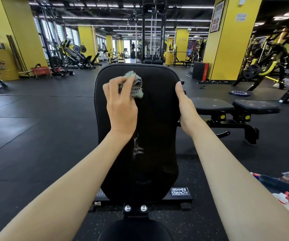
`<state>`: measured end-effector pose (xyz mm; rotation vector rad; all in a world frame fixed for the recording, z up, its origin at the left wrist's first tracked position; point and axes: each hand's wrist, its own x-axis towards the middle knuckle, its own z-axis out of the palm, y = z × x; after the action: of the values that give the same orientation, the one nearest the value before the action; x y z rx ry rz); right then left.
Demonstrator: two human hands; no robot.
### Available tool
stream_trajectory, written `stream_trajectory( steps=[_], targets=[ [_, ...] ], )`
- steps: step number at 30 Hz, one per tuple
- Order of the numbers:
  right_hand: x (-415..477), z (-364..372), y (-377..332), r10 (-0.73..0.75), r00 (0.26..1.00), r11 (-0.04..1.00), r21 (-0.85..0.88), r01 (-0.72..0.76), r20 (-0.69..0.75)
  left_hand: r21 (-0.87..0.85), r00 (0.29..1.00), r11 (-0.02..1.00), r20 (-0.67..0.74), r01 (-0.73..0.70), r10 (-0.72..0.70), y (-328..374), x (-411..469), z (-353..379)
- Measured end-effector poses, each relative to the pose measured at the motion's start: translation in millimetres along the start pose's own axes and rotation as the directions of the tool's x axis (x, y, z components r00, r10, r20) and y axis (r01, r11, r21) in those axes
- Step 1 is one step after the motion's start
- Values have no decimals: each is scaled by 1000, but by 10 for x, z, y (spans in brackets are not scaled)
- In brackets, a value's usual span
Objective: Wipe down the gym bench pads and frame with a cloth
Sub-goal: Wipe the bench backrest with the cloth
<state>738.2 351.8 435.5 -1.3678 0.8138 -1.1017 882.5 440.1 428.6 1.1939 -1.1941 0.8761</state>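
Note:
A black padded back pad (157,105) rises upright in the middle of the view, with wet streaks low on its centre. My left hand (121,105) presses a crumpled grey-green cloth (136,84) against the pad's upper left part. My right hand (186,110) grips the pad's right edge, thumb on the front. The black seat pad (135,230) shows at the bottom edge. The bench's black base frame (178,197) carries a white brand label.
A second flat black bench (227,108) stands close on the right. A dark bin (283,190) with a white plush toy sits at the lower right. Yellow pillars, a cable tower and weight machines stand farther back. Black rubber floor (35,136) spreads to the left.

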Motion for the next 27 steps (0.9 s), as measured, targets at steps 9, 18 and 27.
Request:
stream_trajectory(
  steps=[9, 18, 27],
  targets=[
    [-6, -38, 31, -63, 995, 998, 38, 60, 84, -44, 941, 956, 169, -291, 294, 265, -79, 112],
    [-44, -24, -82, -4, 1000, 999, -44, 4, 16, 25, 940, 952, -166, 305, -297, 6, 223, 85],
    [-14, -28, -293, 233, 971, 972, 20, -233, -49, 42, 976, 979, 77, 199, -202, 334, 211, 167]
  ],
)
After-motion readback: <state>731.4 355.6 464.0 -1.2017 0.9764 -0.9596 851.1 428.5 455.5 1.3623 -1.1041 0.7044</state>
